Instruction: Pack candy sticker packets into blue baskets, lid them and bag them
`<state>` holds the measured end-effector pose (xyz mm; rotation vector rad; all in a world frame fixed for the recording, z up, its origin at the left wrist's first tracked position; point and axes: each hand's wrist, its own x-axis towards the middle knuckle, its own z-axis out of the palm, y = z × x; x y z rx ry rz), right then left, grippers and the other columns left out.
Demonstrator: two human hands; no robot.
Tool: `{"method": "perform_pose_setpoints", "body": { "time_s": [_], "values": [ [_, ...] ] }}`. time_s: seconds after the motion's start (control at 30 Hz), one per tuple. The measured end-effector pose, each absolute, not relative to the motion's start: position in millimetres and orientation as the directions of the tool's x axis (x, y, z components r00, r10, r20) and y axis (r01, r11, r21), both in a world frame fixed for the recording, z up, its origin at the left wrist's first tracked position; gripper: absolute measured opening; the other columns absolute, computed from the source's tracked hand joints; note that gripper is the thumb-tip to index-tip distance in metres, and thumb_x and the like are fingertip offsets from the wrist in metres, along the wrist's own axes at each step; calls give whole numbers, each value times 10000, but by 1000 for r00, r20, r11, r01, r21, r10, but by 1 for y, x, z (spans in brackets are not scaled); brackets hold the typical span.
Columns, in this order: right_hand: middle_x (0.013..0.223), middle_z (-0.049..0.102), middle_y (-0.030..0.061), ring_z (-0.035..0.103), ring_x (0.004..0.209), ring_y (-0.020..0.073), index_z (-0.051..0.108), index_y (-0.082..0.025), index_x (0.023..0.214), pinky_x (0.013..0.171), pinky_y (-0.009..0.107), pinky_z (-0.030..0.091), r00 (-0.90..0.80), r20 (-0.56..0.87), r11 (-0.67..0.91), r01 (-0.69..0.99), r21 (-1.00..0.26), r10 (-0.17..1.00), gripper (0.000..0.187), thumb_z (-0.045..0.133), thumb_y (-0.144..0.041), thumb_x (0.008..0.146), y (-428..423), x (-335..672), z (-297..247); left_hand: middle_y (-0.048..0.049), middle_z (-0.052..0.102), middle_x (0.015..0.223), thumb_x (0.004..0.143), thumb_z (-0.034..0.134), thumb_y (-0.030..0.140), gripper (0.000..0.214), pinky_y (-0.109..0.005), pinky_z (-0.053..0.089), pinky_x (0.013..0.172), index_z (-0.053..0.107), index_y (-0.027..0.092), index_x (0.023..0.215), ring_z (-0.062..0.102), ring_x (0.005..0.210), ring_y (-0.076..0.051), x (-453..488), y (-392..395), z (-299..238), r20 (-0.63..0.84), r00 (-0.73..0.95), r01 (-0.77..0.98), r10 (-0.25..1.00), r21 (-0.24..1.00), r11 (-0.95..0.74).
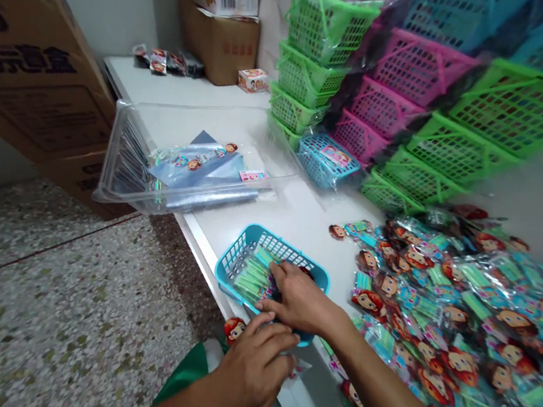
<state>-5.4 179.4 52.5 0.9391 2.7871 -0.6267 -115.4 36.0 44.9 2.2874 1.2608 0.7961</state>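
Note:
A blue plastic basket (226,269) sits near the table's front edge, with several small clear packets (254,275) of light green contents lined up inside. My right hand (303,299) reaches into it, thumb and fingers curved round packets at its right part; the palm hides most of what they grip. Just in front of the basket, my left hand (253,369) is closed round a packet with a red-haired cartoon head (234,328), which pokes out beyond the fingers. To the right lies a large heap of similar cartoon packets (431,320).
Behind the basket, a clear plastic tray (116,192) with blue-silver film sheets overhangs the table edge. Stacks of wrapped green baskets (321,28) and pink baskets (412,68) stand at the back. Cardboard boxes (22,67) stand left; a smaller carton (227,49) is on the table.

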Motion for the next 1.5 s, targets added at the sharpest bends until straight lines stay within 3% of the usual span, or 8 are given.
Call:
{"method": "perform_pose_setpoints", "body": {
  "time_s": [0.23, 0.5, 0.63, 0.8, 0.9, 0.97, 1.23, 1.5],
  "values": [
    [1167, 517, 200, 440, 1100, 334, 413, -95, 1334, 928, 463, 350, -816, -243, 788, 573, -225, 524, 734, 509, -588, 799, 181, -10, 61, -109, 593, 1207, 793, 464, 140, 268, -465, 280, 1070, 571, 149, 1039, 495, 1131, -233, -116, 37, 44, 290, 428, 622, 856, 592, -512],
    [1363, 407, 226, 368, 1246, 312, 241, -53, 1414, 990, 440, 318, -820, -292, 695, 573, -435, 493, 796, 502, -531, 833, 183, -12, 53, -115, 601, 1209, 800, 448, 98, 329, -495, 254, 1085, 557, 169, 1102, 499, 1171, -227, -119, 37, 41, 340, 382, 548, 859, 665, -507],
    [1375, 426, 175, 376, 1249, 277, 344, -108, 1369, 1002, 437, 316, -809, -64, 737, 562, -376, 584, 626, 465, -477, 878, 181, 0, 81, -83, 610, 1222, 813, 455, 64, 422, -463, 256, 1093, 517, 214, 1202, 492, 1208, -215, -121, 27, 51, 413, 371, 384, 832, 747, -542],
    [1120, 619, 99, 551, 1042, 219, 506, -168, 1224, 906, 368, 401, -471, 221, 519, 738, -431, 854, 398, 399, -411, 927, 166, 85, 106, -65, 685, 1065, 886, 473, 231, 278, -311, 483, 853, 591, 248, 1137, 640, 982, -192, -92, 13, 63, -3, 408, 5, 913, 1000, 1],
    [901, 665, 55, 610, 808, 187, 566, -185, 1114, 740, 306, 445, -321, 13, 291, 842, -455, 947, 337, 394, -402, 922, 138, 135, 82, -94, 702, 950, 847, 545, 345, 283, -341, 528, 708, 550, 185, 1081, 683, 839, -227, -59, 18, 53, -354, 461, -363, 814, 761, 537],
    [923, 652, 64, 600, 831, 197, 592, -184, 1057, 729, 297, 436, -338, -120, 266, 877, -399, 933, 306, 453, -400, 889, 115, 149, 57, -93, 707, 853, 794, 615, 319, 279, -325, 531, 639, 543, 151, 1005, 689, 741, -221, -41, 25, 41, -489, 444, -514, 751, 547, 661],
    [885, 613, 144, 528, 952, 261, 624, -133, 801, 916, 396, 320, -251, -143, 139, 833, -535, 957, 146, 497, -202, 825, 86, 144, 11, -53, 705, 710, 650, 647, 18, 227, -296, 541, 691, 602, 99, 857, 675, 662, -175, -19, 38, 15, -605, 282, -663, 745, 439, 606],
    [762, 573, 6, 525, 714, 153, 552, -197, 781, 690, 274, 434, -69, -171, -139, 331, -933, 983, 284, 466, -465, 820, 102, 187, 32, -62, 713, 799, 707, 636, 37, 208, -346, 519, 836, 618, 109, 901, 681, 789, -195, -5, 50, 25, -543, 337, -692, 769, 411, 593]
  ]
}}
